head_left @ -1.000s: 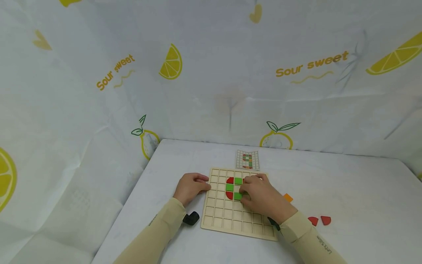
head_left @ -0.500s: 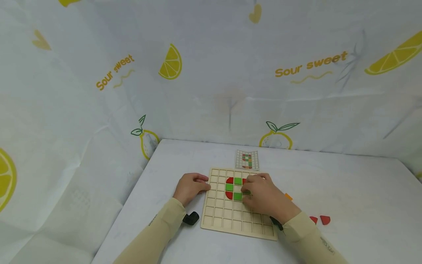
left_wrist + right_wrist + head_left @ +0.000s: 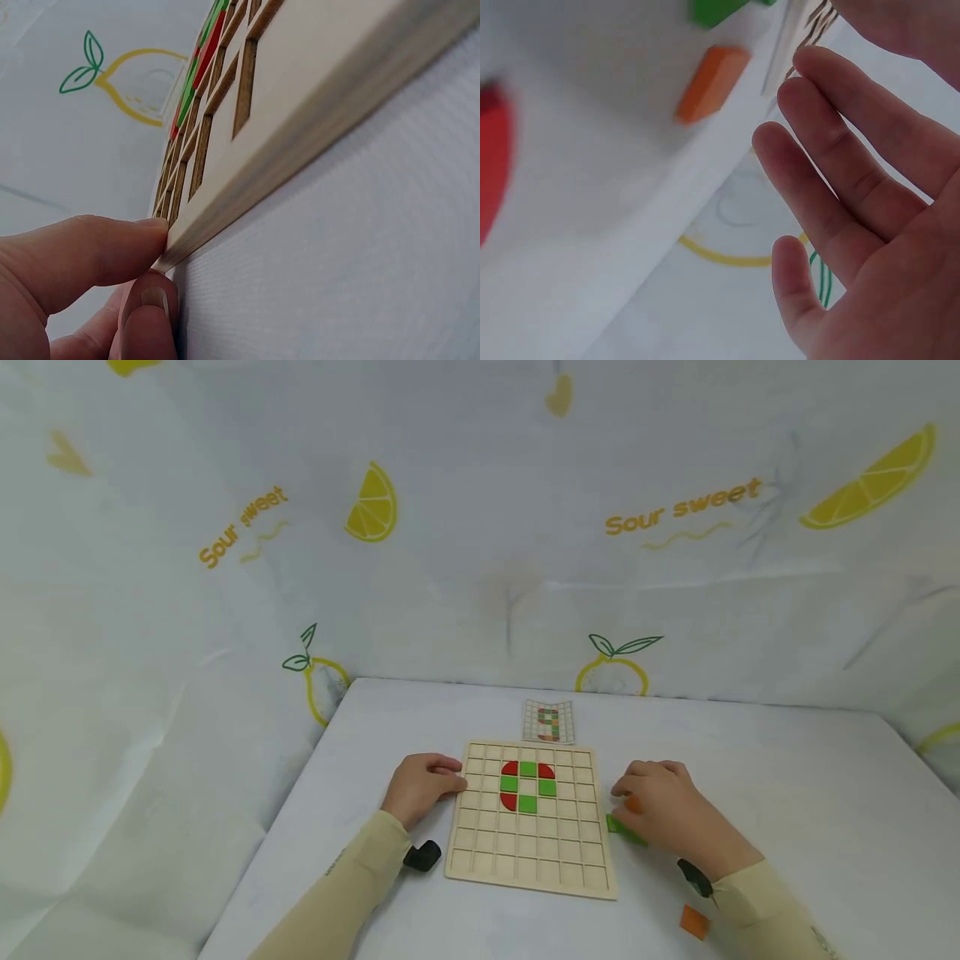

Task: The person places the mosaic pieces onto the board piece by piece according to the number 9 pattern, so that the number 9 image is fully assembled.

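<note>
A pale wooden grid board point(image 3: 532, 847) lies on the white table, with green square tiles point(image 3: 528, 804) and red quarter-round tiles point(image 3: 508, 801) forming a ring in its cells. My left hand point(image 3: 420, 789) grips the board's left edge; in the left wrist view the thumb point(image 3: 112, 247) lies on the rim, with curled fingers below at its side. To the right of the board, my right hand point(image 3: 667, 802) is over loose green pieces point(image 3: 628, 833) and an orange piece point(image 3: 634, 802). Its fingers point(image 3: 817, 180) are extended in the right wrist view, holding nothing visible.
Behind the board lies a small pattern card point(image 3: 531, 727). An orange square tile point(image 3: 694, 922) lies near the right forearm. A blurred red piece point(image 3: 491, 165) shows at the right wrist view's left edge. A lemon-print cloth point(image 3: 465, 610) hangs behind the table.
The right hand has left the board and moved right to the loose pieces, uncovering a green tile and a red one. The left hand stays at the edge. The head view has shifted slightly.
</note>
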{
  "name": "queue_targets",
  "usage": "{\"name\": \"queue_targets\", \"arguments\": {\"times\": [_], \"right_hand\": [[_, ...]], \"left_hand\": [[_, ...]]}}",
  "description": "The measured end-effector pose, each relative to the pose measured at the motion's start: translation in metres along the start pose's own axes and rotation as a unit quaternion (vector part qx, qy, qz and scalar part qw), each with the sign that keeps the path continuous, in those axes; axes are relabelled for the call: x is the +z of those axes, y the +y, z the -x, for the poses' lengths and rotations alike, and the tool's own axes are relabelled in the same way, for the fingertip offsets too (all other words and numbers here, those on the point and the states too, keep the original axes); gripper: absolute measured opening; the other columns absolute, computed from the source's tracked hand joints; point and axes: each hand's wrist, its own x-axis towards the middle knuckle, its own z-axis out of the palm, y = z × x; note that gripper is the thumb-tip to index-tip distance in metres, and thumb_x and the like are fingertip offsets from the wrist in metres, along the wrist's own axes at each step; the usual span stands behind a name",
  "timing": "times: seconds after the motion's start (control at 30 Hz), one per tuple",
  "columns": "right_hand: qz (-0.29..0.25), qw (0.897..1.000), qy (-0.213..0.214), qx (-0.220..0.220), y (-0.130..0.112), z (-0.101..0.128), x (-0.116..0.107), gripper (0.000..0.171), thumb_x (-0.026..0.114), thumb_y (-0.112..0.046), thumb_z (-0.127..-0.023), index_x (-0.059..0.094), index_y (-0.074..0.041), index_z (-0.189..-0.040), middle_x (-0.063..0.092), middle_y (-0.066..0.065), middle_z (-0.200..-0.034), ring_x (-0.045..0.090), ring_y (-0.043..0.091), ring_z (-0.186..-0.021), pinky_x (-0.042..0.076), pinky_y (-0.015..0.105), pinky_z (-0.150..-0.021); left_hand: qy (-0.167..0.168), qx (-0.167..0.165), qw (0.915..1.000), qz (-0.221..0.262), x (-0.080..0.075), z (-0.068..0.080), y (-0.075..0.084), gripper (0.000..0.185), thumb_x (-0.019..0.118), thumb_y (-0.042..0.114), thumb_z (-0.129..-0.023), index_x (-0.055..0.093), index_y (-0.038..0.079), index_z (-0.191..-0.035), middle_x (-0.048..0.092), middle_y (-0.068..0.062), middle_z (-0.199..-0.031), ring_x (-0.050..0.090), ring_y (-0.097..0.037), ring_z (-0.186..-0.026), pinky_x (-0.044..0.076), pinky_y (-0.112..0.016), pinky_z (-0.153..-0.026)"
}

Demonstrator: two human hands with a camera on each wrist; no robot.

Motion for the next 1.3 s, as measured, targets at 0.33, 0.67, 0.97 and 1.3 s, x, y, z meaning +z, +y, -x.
{"name": "queue_targets", "arguments": {"times": [0.33,0.67,0.97,1.3], "right_hand": [[-0.008,0.998,-0.027,0.054,0.029,0.020,-0.002,0.021,0.089,-0.028,-0.088,0.082,-0.013,-0.102,0.070,-0.006,-0.099,0.069,0.026,-0.104,0.038,0.070,-0.108],[-0.007,0.999,-0.011,0.051,0.033,0.020,0.003,0.023,0.091,-0.030,-0.086,0.081,-0.014,-0.098,0.070,-0.006,-0.098,0.070,0.026,-0.102,0.039,0.070,-0.106],[0.001,0.998,-0.009,0.054,0.033,0.016,0.004,0.017,0.090,-0.022,-0.086,0.081,-0.014,-0.098,0.070,-0.005,-0.096,0.070,0.028,-0.103,0.041,0.068,-0.105],[-0.004,0.998,-0.017,0.062,0.027,0.007,0.002,0.016,0.087,-0.019,-0.087,0.082,-0.011,-0.100,0.071,-0.003,-0.097,0.070,0.027,-0.102,0.040,0.069,-0.108]], "left_hand": [[0.004,-0.003,1.0000,-0.002,0.001,0.000,-0.001,0.027,0.090,0.018,-0.086,0.082,0.015,-0.111,0.077,-0.001,-0.095,0.068,-0.017,-0.089,0.056,-0.028,-0.080],[-0.005,-0.001,0.9999,0.016,0.000,-0.001,-0.004,0.027,0.090,0.016,-0.086,0.081,0.013,-0.111,0.078,-0.003,-0.094,0.071,-0.015,-0.086,0.059,-0.028,-0.079],[-0.008,-0.002,0.9998,0.020,0.000,-0.002,-0.003,0.027,0.090,0.018,-0.086,0.081,0.013,-0.112,0.078,-0.003,-0.096,0.071,-0.015,-0.087,0.059,-0.027,-0.078],[-0.010,0.001,0.9994,0.033,0.001,-0.001,-0.001,0.026,0.090,0.016,-0.086,0.081,0.011,-0.110,0.078,-0.004,-0.093,0.070,-0.014,-0.084,0.058,-0.026,-0.075]]}}
